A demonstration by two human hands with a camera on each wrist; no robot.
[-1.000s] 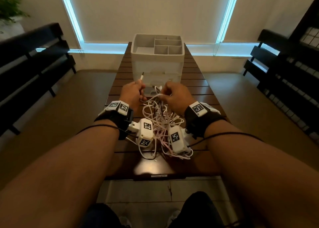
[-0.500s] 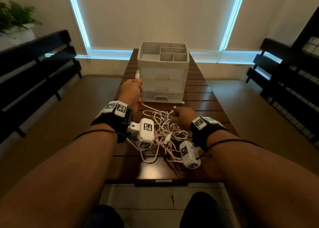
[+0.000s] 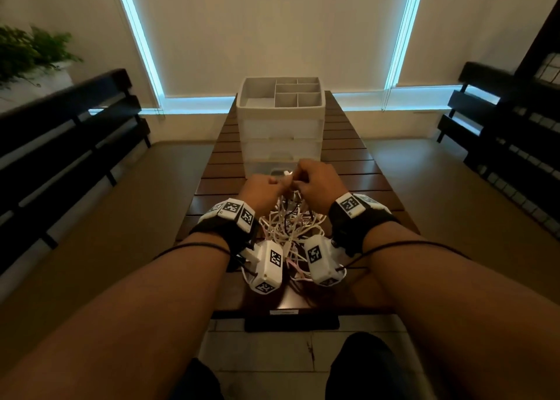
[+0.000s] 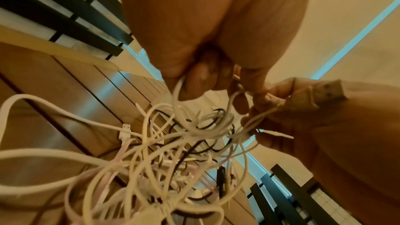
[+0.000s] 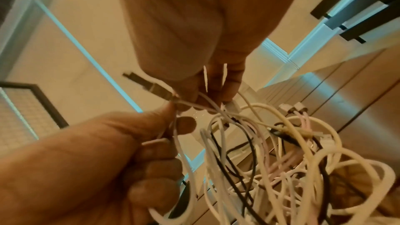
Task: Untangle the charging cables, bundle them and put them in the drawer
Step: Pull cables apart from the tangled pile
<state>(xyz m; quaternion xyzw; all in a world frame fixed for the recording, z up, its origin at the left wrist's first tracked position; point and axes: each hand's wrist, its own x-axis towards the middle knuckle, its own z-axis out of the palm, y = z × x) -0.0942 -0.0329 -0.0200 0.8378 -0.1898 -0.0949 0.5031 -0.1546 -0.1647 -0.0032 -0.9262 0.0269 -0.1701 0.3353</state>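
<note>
Both hands are up close together over the brown counter (image 3: pixel 212 175), the left hand (image 3: pixel 260 192) and the right hand (image 3: pixel 321 181) each pinching thin strands of the messy cables (image 3: pixel 289 227), just before the white drawer box (image 3: pixel 280 127).

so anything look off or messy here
Only the cables: a knotted heap of white, pink and black cords on the table, between the left hand and right hand, which pinch strands. The drawer unit looks square and shut.
</note>
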